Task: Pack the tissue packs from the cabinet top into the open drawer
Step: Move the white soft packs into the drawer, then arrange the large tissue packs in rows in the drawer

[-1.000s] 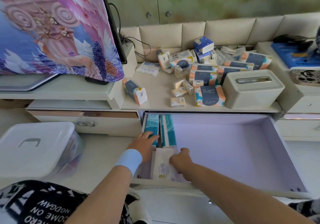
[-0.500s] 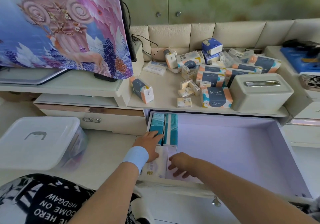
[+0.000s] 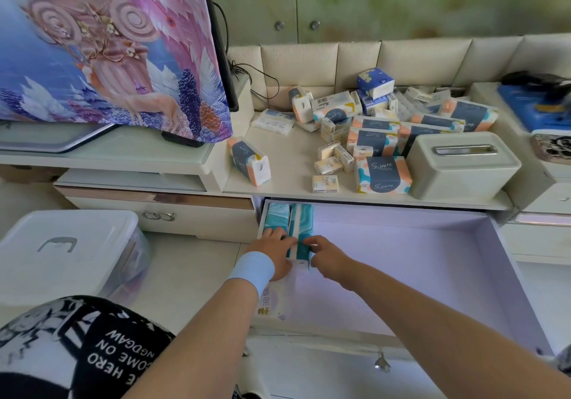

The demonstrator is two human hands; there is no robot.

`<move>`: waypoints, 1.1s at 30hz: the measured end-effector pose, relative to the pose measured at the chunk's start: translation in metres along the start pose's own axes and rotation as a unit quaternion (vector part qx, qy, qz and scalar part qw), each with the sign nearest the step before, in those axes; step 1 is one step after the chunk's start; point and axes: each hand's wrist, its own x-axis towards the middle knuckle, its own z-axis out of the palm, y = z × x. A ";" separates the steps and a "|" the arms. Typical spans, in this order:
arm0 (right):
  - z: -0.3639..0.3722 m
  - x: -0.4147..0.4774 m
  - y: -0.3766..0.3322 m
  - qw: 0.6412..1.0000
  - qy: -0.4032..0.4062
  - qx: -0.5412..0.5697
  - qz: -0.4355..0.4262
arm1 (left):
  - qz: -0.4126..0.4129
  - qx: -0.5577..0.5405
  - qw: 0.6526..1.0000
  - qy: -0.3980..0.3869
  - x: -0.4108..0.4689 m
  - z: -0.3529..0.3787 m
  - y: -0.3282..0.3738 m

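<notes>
The open drawer point(image 3: 432, 275) has a pale lilac inside. Two teal tissue packs point(image 3: 301, 219) lie side by side in its far left corner. A white tissue pack point(image 3: 275, 302) lies in front of them along the left wall. My left hand point(image 3: 273, 248) rests on the left teal pack and the white pack's far end, fingers spread. My right hand point(image 3: 324, 251) touches the near end of the right teal pack with its fingertips. Several navy-and-orange tissue packs point(image 3: 383, 174) and small cream packets point(image 3: 329, 165) lie on the cabinet top point(image 3: 287, 163) above the drawer.
A grey tissue box point(image 3: 460, 163) stands at the cabinet top's right front. A TV under a patterned cloth point(image 3: 108, 49) fills the left. A lidded clear plastic bin point(image 3: 61, 253) sits on the floor at left. Most of the drawer's floor is bare.
Both hands moved forward from the white pack to the near ends of the teal packs. The white pack now lies flatter against the left wall.
</notes>
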 end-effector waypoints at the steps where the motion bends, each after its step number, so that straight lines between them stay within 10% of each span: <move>1: -0.005 -0.001 -0.002 0.999 0.015 -0.033 0.004 | -0.006 0.006 1.000 -0.012 0.001 -0.005 0.003; 12: -0.145 -0.017 -0.067 0.902 0.191 -0.383 -0.056 | 0.068 0.025 0.995 0.073 0.027 -0.138 0.062; 20: -0.208 -0.001 -0.061 0.740 0.202 -0.642 -0.017 | -0.012 0.095 0.994 0.047 0.066 -0.184 0.019; 33: -0.186 0.051 -0.063 0.748 0.171 -0.639 -0.055 | -0.154 0.138 0.978 -0.014 0.105 -0.172 -0.056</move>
